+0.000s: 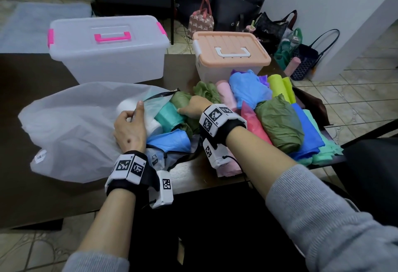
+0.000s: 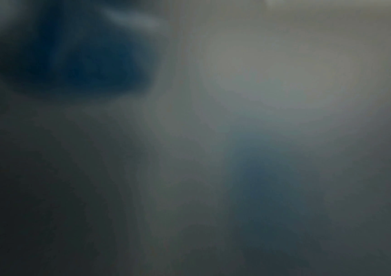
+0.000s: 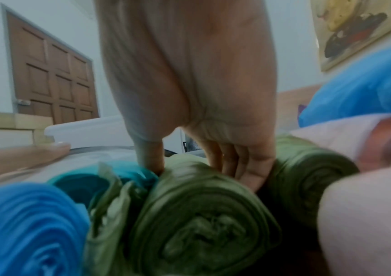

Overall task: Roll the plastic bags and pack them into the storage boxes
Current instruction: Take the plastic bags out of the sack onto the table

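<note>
From the head view, my left hand pinches the dark-trimmed mouth edge of a big translucent white bag lying on the dark worktop, thumb up along the rim. My right hand reaches into the open mouth, where rolled plastic bags sit packed: an olive green roll, a teal roll just beside it, a blue roll nearer me. More rolled and folded bags lie to the right on the worktop: pink, blue, lime, olive, teal. Behind them stand two lidded storage boxes, a clear box with pink latches and a box with a peach lid.

The left wrist view is dark and blurred; I can make out nothing of my grip there.

In the right wrist view, my right hand comes down on the olive green roll, thumb on one side next to the teal roll, fingers curled over the other side, so the grip closes around that roll. A second olive roll lies just right of it, the blue roll at left.
</note>
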